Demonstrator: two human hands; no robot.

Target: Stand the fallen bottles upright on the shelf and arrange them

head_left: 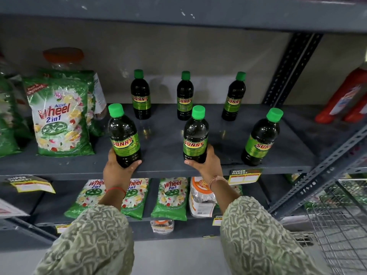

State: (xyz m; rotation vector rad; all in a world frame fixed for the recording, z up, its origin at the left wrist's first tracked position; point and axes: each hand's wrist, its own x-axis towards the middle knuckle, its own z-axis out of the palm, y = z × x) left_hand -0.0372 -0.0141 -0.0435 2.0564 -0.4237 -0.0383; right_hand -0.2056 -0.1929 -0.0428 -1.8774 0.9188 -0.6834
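Several dark bottles with green caps and green labels stand upright on the grey shelf (164,139). Three form a back row: the back-left bottle (140,95), the back-middle bottle (184,96) and the back-right bottle (234,97). In the front row, my left hand (119,171) grips the base of the front-left bottle (123,135), which tilts slightly. My right hand (206,165) wraps around the base of the front-middle bottle (195,135). A front-right bottle (261,137) stands alone near the shelf edge, leaning a little in this wide view.
Green detergent bags (59,118) and a jar with an orange lid (63,58) fill the shelf's left part. Red bottles (345,100) stand at the right. More detergent bags (170,197) lie on the shelf below. A wire basket (337,221) sits at lower right by a slotted steel upright (292,66).
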